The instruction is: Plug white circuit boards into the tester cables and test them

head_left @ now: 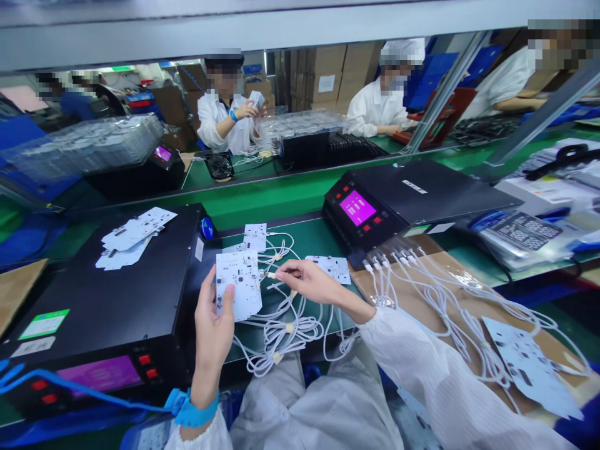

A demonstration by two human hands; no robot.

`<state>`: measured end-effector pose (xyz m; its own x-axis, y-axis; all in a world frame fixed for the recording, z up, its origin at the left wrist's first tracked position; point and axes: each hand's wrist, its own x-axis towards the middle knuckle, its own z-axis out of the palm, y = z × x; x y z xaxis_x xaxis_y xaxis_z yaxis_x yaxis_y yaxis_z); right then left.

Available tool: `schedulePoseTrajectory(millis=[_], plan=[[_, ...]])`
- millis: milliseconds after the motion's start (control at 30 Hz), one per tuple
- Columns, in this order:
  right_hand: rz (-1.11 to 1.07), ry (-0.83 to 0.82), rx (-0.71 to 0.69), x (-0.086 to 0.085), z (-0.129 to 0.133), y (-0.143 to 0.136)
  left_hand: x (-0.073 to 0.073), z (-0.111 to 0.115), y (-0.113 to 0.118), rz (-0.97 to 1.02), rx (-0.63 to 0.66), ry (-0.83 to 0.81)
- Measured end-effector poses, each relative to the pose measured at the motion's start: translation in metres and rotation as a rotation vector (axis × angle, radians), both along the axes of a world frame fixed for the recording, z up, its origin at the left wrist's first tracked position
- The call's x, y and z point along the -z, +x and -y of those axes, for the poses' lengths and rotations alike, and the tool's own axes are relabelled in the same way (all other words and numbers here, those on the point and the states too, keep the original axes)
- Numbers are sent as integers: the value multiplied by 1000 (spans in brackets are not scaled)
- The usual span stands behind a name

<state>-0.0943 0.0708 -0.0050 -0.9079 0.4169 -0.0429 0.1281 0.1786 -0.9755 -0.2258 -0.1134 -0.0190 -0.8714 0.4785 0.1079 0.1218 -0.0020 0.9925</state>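
Observation:
My left hand (216, 315) grips a white circuit board (238, 284) by its left and lower edges, thumb across its face. A blue wrist strap (193, 409) circles that wrist. At the board's right edge, my right hand (304, 278) pinches the plug of a white cable (272, 275). The plug is at the board's connector; whether it is fully in, I cannot tell. Behind lies another white board (255, 236) with a cable joined to it. Beyond my right fingers rests one more board (330, 269). Bundled white cables (290, 334) lie below my hands.
A black box (117, 281) with boards on top (135, 234) stands left. Another black box (422, 187) with a lit magenta screen stands right, white cables (435, 294) running from its front. A large board (529, 362) lies lower right. Co-workers sit across the bench behind a metal frame.

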Motion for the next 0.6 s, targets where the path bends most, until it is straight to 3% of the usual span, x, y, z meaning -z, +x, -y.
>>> schedulePoseTrajectory(millis=[300,600], plan=[[-42,94,-78,1,-4,3,4,4,-5,-42,34,-88],[-60,187,-58,0,-3,2,9,5,-8,-103,73,-194]])
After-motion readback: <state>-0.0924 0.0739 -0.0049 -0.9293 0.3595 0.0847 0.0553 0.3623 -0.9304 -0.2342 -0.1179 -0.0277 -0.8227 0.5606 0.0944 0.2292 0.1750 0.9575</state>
